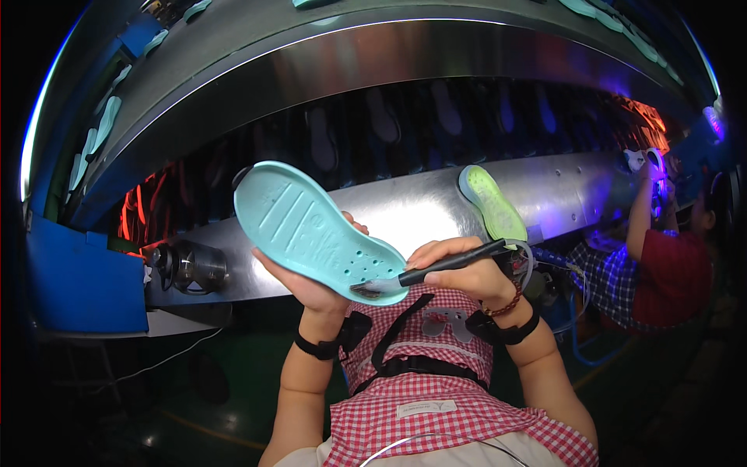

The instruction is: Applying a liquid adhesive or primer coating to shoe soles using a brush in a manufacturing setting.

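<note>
A light turquoise shoe sole [292, 222] lies tilted across my left hand [307, 284], whose fingers wrap its edge from beneath. Grooves run over its wide end, and small holes dot the end nearer me. My right hand [467, 272] grips a black-handled brush [447, 263] with a thin tube running from the handle's rear end. The bristles rest on the sole's near end, by the holes. Just beyond my right hand, a yellow-green sole with a pale blue rim [492, 204] lies on the metal ledge.
A metal ledge [272, 268] runs before me, with a dark transparent jar [198, 267] at its left. Above it, a conveyor belt [257, 31] carries several soles. Orange-red glowing openings flank the dark rack of soles. At the right, a person in red [673, 268] handles something under violet light.
</note>
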Demonstrator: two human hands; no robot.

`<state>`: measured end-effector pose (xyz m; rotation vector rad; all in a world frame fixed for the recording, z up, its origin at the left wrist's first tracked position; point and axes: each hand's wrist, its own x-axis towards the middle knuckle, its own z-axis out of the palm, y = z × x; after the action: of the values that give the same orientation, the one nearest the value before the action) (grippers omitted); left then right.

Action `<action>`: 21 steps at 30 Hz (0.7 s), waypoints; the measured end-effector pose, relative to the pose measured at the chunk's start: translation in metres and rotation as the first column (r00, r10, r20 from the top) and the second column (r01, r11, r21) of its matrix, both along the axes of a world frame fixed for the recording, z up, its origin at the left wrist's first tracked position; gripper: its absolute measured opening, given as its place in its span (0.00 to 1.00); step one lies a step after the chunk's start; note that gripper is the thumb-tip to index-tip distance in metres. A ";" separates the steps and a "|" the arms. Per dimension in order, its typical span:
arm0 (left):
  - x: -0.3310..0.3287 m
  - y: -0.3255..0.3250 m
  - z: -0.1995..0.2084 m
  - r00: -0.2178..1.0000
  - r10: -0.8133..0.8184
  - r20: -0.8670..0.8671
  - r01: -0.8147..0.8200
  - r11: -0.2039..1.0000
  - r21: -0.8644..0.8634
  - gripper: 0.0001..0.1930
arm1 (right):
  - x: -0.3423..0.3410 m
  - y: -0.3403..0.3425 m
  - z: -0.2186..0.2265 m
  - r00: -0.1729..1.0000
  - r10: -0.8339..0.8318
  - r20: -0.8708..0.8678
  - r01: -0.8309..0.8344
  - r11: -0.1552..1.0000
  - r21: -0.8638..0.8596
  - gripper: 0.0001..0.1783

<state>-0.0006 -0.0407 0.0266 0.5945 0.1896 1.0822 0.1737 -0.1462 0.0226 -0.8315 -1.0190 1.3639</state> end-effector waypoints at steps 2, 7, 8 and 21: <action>0.002 -0.007 0.007 0.999 0.042 0.000 -0.041 0.989 -0.139 0.47 | -0.006 -0.005 -0.007 0.997 -0.008 -0.074 0.007 1.000 -0.012 0.10; 0.000 -0.026 -0.013 0.972 -0.230 0.044 0.234 0.958 -0.164 0.39 | -0.021 -0.012 0.008 0.982 -0.100 -0.159 0.075 0.985 -0.157 0.10; -0.005 -0.021 -0.022 0.942 -0.326 0.085 0.336 0.928 -0.162 0.37 | -0.018 -0.014 0.015 0.995 -0.039 0.087 0.054 0.982 -0.181 0.11; -0.028 0.005 -0.004 0.656 -0.716 -0.240 0.658 0.698 -0.284 0.28 | 0.015 -0.009 0.039 0.856 0.192 0.480 -0.370 0.876 0.309 0.11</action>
<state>-0.0282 -0.0359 0.0222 0.6153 0.3178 0.1977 0.1890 -0.1557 0.0620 -0.7084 -1.7700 1.1727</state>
